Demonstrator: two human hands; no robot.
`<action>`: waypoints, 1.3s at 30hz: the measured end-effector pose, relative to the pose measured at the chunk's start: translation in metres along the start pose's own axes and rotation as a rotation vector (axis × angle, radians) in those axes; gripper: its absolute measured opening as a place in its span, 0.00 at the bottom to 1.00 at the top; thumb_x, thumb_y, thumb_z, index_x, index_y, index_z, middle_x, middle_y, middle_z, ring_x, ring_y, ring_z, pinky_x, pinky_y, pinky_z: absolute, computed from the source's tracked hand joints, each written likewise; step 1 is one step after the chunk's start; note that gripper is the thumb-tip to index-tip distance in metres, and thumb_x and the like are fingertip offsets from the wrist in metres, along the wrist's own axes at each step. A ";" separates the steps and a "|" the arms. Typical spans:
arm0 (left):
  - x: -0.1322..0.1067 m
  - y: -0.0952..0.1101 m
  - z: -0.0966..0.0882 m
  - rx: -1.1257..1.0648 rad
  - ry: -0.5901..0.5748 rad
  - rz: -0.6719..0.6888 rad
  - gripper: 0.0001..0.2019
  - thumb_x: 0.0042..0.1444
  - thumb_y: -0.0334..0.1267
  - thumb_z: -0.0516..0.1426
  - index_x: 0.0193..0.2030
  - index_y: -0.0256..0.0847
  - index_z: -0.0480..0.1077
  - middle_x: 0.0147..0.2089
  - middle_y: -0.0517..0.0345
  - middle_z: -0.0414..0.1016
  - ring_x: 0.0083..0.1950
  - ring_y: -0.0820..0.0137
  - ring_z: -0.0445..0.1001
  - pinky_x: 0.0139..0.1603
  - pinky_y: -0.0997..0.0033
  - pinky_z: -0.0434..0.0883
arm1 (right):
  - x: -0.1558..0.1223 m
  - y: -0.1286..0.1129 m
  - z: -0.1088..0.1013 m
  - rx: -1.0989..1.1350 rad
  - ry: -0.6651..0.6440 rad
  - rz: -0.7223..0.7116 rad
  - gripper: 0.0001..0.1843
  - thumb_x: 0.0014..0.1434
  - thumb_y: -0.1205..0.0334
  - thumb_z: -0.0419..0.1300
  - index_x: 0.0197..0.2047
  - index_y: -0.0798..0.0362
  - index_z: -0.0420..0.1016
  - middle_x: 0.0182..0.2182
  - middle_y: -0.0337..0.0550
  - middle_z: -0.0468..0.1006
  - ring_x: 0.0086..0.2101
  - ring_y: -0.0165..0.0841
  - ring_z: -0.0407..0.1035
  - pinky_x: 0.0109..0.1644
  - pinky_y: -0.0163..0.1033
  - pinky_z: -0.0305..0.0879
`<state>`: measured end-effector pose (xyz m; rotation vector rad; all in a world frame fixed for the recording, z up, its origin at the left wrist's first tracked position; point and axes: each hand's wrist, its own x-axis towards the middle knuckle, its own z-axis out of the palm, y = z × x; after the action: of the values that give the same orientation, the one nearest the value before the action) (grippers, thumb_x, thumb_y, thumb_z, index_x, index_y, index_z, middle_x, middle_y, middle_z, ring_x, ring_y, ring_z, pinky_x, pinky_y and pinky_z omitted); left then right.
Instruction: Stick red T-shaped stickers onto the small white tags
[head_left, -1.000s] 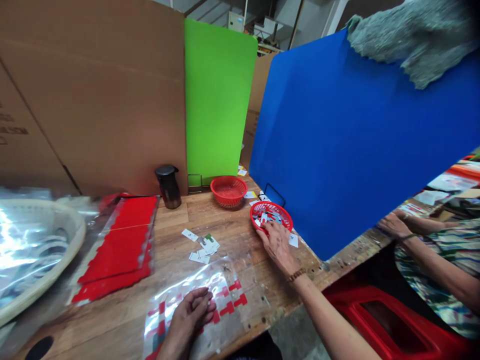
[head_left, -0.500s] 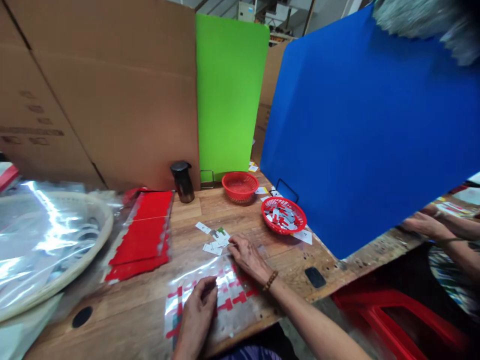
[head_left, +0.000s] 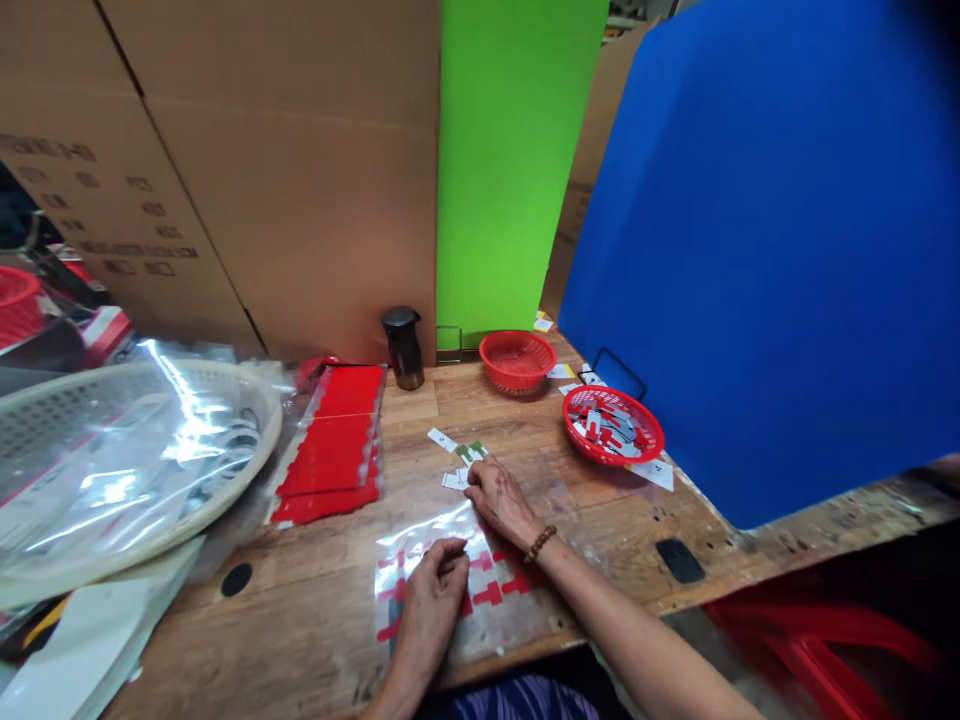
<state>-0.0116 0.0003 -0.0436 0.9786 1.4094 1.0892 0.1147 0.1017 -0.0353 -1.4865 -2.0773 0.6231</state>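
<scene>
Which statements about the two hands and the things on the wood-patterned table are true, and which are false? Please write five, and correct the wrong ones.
1. The right hand is at the small, flat white and green cards. True.
2. The bracelet of round brown beads is worn on the left side. False: on the right side.
3. The left hand is over the clear plastic sheet with red shapes. True.
4. The dark, lidded cylindrical jug lies on its side. False: it stands upright.
5. The round red plastic basket beside the blue panel holds small flat pieces. True.
</scene>
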 end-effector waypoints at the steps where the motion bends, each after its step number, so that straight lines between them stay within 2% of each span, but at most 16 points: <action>1: 0.000 0.000 0.000 0.003 -0.003 0.001 0.10 0.46 0.40 0.60 0.35 0.38 0.73 0.38 0.51 0.77 0.41 0.63 0.75 0.46 0.67 0.69 | 0.000 0.001 0.001 0.000 -0.013 0.000 0.05 0.51 0.73 0.56 0.28 0.55 0.69 0.30 0.41 0.69 0.33 0.32 0.64 0.37 0.34 0.58; 5: 0.000 -0.002 -0.002 0.018 -0.017 0.008 0.10 0.47 0.40 0.59 0.36 0.38 0.72 0.38 0.51 0.77 0.41 0.64 0.75 0.45 0.69 0.69 | 0.008 0.006 -0.002 -0.011 -0.029 0.012 0.04 0.54 0.70 0.55 0.29 0.55 0.69 0.29 0.41 0.70 0.32 0.31 0.65 0.36 0.33 0.58; 8: 0.002 -0.005 -0.003 0.022 -0.014 0.007 0.10 0.47 0.41 0.60 0.35 0.38 0.73 0.38 0.51 0.77 0.41 0.64 0.75 0.44 0.69 0.69 | 0.023 0.007 -0.006 -0.038 0.005 0.035 0.06 0.58 0.67 0.53 0.37 0.55 0.70 0.34 0.44 0.71 0.38 0.33 0.65 0.41 0.34 0.57; 11: 0.003 -0.007 -0.003 0.013 -0.009 0.006 0.11 0.46 0.41 0.60 0.35 0.38 0.73 0.37 0.51 0.77 0.41 0.64 0.75 0.44 0.69 0.69 | 0.041 0.007 -0.004 -0.061 -0.001 0.061 0.09 0.57 0.65 0.54 0.41 0.56 0.70 0.39 0.48 0.71 0.41 0.35 0.64 0.42 0.36 0.57; 15: 0.003 -0.009 -0.003 0.035 -0.030 0.014 0.11 0.48 0.40 0.59 0.37 0.38 0.73 0.38 0.50 0.77 0.41 0.63 0.75 0.45 0.68 0.69 | 0.063 0.008 0.004 -0.052 -0.056 0.113 0.06 0.51 0.67 0.60 0.34 0.56 0.71 0.39 0.49 0.72 0.39 0.36 0.65 0.40 0.36 0.57; 18: 0.003 -0.010 -0.003 0.046 -0.038 0.013 0.11 0.49 0.40 0.58 0.37 0.38 0.72 0.39 0.50 0.77 0.41 0.64 0.75 0.45 0.68 0.69 | 0.075 0.011 0.008 0.002 -0.079 0.152 0.02 0.50 0.69 0.61 0.29 0.57 0.70 0.33 0.45 0.73 0.37 0.34 0.66 0.38 0.36 0.58; 21: 0.004 -0.011 -0.005 0.038 -0.042 0.014 0.10 0.48 0.40 0.59 0.37 0.37 0.72 0.38 0.51 0.77 0.40 0.65 0.75 0.44 0.69 0.69 | 0.083 0.014 0.003 0.098 -0.091 0.185 0.07 0.52 0.66 0.61 0.25 0.57 0.68 0.26 0.38 0.70 0.29 0.29 0.65 0.34 0.36 0.60; 23: 0.006 -0.010 -0.006 0.007 -0.039 0.000 0.11 0.47 0.40 0.60 0.36 0.37 0.72 0.37 0.51 0.77 0.40 0.65 0.75 0.44 0.69 0.69 | 0.083 0.017 -0.003 0.186 -0.075 0.200 0.09 0.49 0.67 0.62 0.22 0.56 0.65 0.22 0.34 0.67 0.25 0.26 0.62 0.31 0.33 0.60; 26: 0.008 -0.001 -0.004 -0.127 -0.003 -0.065 0.16 0.45 0.43 0.62 0.39 0.36 0.71 0.35 0.52 0.76 0.36 0.66 0.76 0.41 0.67 0.71 | 0.068 0.017 -0.016 0.358 -0.029 0.209 0.07 0.47 0.67 0.61 0.25 0.55 0.64 0.19 0.32 0.65 0.21 0.25 0.60 0.25 0.31 0.57; 28: 0.009 0.009 0.000 -0.245 0.030 -0.123 0.20 0.45 0.45 0.62 0.43 0.36 0.68 0.35 0.52 0.76 0.35 0.67 0.76 0.40 0.66 0.72 | 0.048 0.013 -0.022 0.475 -0.026 0.204 0.06 0.50 0.62 0.59 0.31 0.53 0.65 0.20 0.30 0.65 0.19 0.24 0.59 0.21 0.30 0.56; 31: 0.008 0.026 0.007 -0.385 -0.001 -0.209 0.24 0.45 0.45 0.63 0.47 0.37 0.65 0.35 0.53 0.76 0.34 0.68 0.77 0.38 0.67 0.73 | 0.009 0.002 -0.025 0.667 -0.067 0.197 0.11 0.51 0.55 0.58 0.35 0.53 0.65 0.20 0.30 0.66 0.16 0.23 0.58 0.17 0.28 0.54; 33: 0.005 0.035 0.011 -0.441 -0.058 -0.253 0.22 0.43 0.43 0.65 0.44 0.36 0.66 0.33 0.53 0.76 0.30 0.71 0.76 0.35 0.71 0.74 | -0.015 -0.005 -0.026 0.973 -0.113 0.214 0.12 0.51 0.56 0.61 0.35 0.53 0.65 0.19 0.30 0.66 0.16 0.22 0.57 0.17 0.27 0.53; 35: 0.000 0.041 0.014 -0.460 -0.116 -0.278 0.19 0.41 0.40 0.66 0.38 0.33 0.69 0.30 0.54 0.75 0.25 0.75 0.74 0.29 0.77 0.72 | -0.034 -0.009 -0.028 1.175 -0.154 0.229 0.13 0.50 0.58 0.63 0.35 0.54 0.66 0.19 0.30 0.67 0.15 0.21 0.57 0.17 0.26 0.53; 39: -0.012 0.049 0.014 -0.474 -0.205 -0.323 0.13 0.45 0.38 0.64 0.34 0.30 0.71 0.27 0.54 0.75 0.21 0.78 0.71 0.23 0.81 0.70 | -0.055 -0.003 -0.033 1.341 -0.261 0.232 0.17 0.48 0.61 0.67 0.40 0.55 0.68 0.22 0.33 0.71 0.18 0.21 0.64 0.21 0.26 0.59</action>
<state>0.0036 0.0021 0.0069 0.4845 1.0308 0.9846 0.1489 0.0505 -0.0162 -0.7996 -1.0497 1.8619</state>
